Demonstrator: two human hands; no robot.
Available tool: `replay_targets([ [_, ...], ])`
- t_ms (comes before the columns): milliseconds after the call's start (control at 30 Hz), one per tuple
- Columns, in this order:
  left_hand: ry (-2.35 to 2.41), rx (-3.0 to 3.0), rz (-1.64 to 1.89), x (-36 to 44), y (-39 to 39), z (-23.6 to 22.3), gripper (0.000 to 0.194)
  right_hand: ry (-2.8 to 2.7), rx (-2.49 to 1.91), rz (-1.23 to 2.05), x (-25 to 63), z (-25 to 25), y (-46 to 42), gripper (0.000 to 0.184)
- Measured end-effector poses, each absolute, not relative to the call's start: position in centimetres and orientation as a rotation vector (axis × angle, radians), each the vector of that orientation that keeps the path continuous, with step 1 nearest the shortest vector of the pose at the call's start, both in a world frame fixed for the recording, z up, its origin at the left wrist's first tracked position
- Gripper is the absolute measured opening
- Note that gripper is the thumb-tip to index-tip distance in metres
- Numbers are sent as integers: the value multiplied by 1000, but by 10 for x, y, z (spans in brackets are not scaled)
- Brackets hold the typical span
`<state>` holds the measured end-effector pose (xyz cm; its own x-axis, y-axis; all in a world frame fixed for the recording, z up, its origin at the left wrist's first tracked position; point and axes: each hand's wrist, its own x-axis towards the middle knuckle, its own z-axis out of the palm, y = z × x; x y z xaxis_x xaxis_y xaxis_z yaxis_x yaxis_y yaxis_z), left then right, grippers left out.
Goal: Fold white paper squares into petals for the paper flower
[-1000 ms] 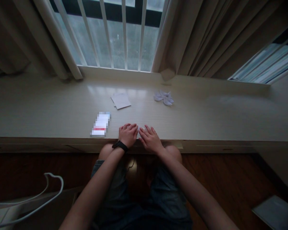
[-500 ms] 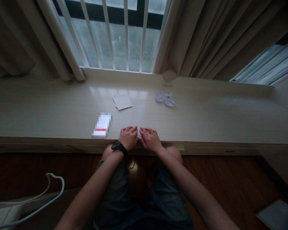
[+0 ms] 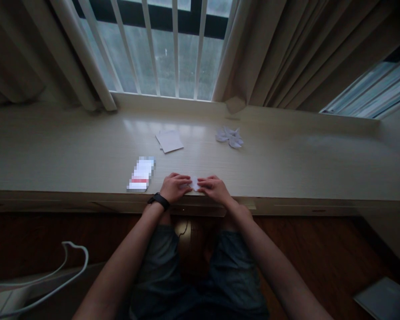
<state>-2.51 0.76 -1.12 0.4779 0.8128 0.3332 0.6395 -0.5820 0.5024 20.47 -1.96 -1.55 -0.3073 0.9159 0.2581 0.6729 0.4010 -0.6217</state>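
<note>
Between my two hands, near the front edge of the pale table (image 3: 286, 164), is a small piece of folded white paper (image 3: 194, 183). My left hand (image 3: 175, 187), with a black watch on its wrist, pinches the paper's left side. On the opposite side, the fingers of my right hand (image 3: 215, 188) close on the paper's right part. Much of the paper is hidden under the fingers. Beyond the hands lie square white paper sheets (image 3: 170, 141), slightly fanned, and to their right a cluster of folded white paper pieces (image 3: 230, 137).
A lit phone with a blurred screen (image 3: 142, 173) lies left of my hands. Behind the table are a barred window (image 3: 163, 62) and beige curtains (image 3: 273, 58). A white cable (image 3: 83, 253) loops at the lower left, and a flat pale object (image 3: 385, 298) lies at the lower right.
My hands have moved slightly apart, and the wrists have swung outward. More of the white paper shows between the fingers. The sheets, the paper cluster and the phone lie as before.
</note>
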Motion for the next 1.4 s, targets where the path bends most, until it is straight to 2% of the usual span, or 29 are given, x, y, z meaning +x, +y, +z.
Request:
replay_targets([
  [200,1191,2452,760,-24,3,-13,20,-2047,-1341,404,199,-21,-25,20],
  [967,1272,2460,809,-19,-2,-10,19,-1844,-1351,407,199,-29,-25,15],
  [1167,1309,2490,765,-17,-4,-3,35,-1802,-1418,415,198,-30,-26,15],
  [1300,1263,2500,756,-16,2,-9,23,-1775,-1427,442,198,-27,-25,15],
  [1400,1247,2477,784,-14,7,-17,21,-1735,-1436,493,198,-24,-23,15],
])
